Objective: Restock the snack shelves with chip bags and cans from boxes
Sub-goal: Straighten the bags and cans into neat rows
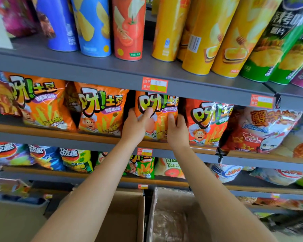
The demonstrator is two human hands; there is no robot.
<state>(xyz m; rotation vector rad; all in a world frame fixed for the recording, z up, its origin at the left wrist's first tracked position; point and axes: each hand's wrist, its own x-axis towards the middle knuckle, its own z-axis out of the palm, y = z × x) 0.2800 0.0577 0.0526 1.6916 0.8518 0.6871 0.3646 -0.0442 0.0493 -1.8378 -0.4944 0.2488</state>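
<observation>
Below, two cardboard boxes (129, 206) stand open; the left hand (136, 124) and right hand (176, 131) curl around an orange chip bag (157, 110) on the middle shelf (59, 137).

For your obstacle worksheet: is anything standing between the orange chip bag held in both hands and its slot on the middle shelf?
Nothing visible blocks it. The left hand and right hand grip the orange foil chip bag, already in the gap between another orange chip bag and a red chip bag on the grey metal shelf.
</observation>
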